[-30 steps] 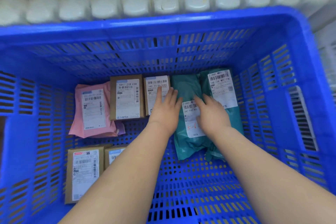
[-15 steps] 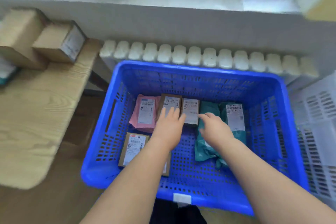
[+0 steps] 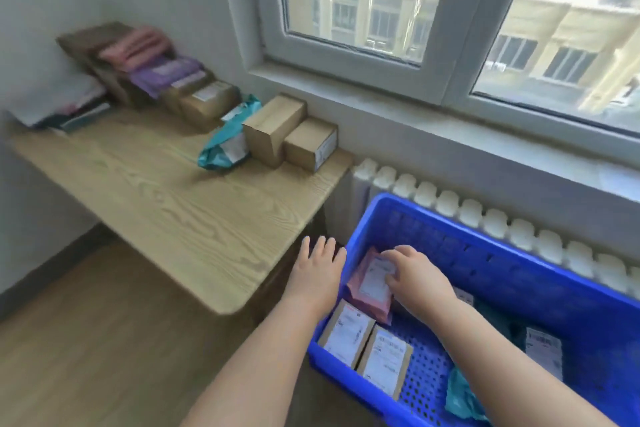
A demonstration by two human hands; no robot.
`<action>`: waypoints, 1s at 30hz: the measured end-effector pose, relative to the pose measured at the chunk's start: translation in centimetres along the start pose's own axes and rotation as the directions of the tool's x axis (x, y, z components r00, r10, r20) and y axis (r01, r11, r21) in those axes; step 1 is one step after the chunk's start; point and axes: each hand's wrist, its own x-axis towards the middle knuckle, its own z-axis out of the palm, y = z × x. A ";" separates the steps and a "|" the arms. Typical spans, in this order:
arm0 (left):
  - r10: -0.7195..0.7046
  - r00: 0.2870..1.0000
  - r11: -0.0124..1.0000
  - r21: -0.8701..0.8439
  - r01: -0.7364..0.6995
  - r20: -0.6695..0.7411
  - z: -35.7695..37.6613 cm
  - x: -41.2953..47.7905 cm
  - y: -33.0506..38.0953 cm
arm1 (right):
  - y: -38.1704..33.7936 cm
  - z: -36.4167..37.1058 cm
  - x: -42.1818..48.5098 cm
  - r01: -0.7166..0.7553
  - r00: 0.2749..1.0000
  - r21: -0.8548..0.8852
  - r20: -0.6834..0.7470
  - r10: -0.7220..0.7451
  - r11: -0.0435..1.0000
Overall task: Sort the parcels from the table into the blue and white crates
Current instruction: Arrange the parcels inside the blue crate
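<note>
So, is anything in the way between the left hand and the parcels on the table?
Nothing visible. The left hand, fingers spread, is between the table edge and the blue crate. Only bare tabletop lies between it and the nearest cardboard boxes and teal bag by the wall.

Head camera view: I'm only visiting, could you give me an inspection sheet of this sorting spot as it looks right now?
Surface: wooden table, light grain.
Job's things: along the table's wall side, brown boxes, a teal bag, and pink and purple bags. In the blue crate, a pink bag, two labelled boxes and a second teal bag.
Clutter: blurred flat pile at the table's far end, unclear what.
Hands: left hand open, beside the crate's left rim. Right hand inside the crate, fingers curled over the pink bag, grip unclear.
Cables: nothing seen.
Surroundings: window, radiator behind the crate, wooden floor.
</note>
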 end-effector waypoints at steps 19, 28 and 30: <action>-0.257 0.966 0.952 -0.168 0.254 0.002 -0.2 -11.2 -32.4 | -33.9 4.2 6.7 0.170 0.985 0.141 0.003 -0.172 0.975; -0.254 0.967 0.946 -0.204 0.251 0.014 1.0 -4.8 -39.0 | -37.0 4.8 16.1 0.041 0.999 0.251 0.015 -0.047 0.967; -0.240 0.970 0.950 -0.196 0.245 0.047 0.8 -3.2 -40.0 | -37.3 4.9 18.0 0.005 1.000 0.290 0.025 -0.012 0.957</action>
